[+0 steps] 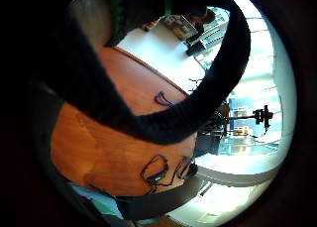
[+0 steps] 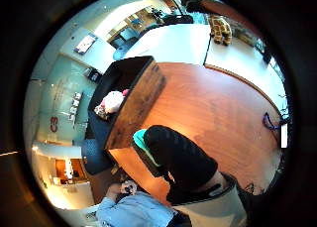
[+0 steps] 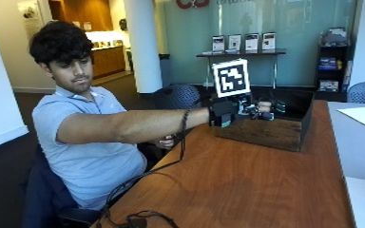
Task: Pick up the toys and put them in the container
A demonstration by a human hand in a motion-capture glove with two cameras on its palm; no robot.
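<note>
Gloved right hand (image 3: pixel 243 110) extended over near wall of dark wooden container (image 3: pixel 264 133) on table (image 3: pixel 245 185). Teal toy (image 2: pixel 141 140) seen against curled fingers, judged pinched; grip not fully visible. Pink-white toy (image 2: pixel 113 101) already inside container. Drop point lies just beyond hand. Container floor mostly hidden.

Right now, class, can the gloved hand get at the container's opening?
Probably yes. The gloved hand hangs by the container with a green toy, the open top shows, and nothing stands between them.
</note>
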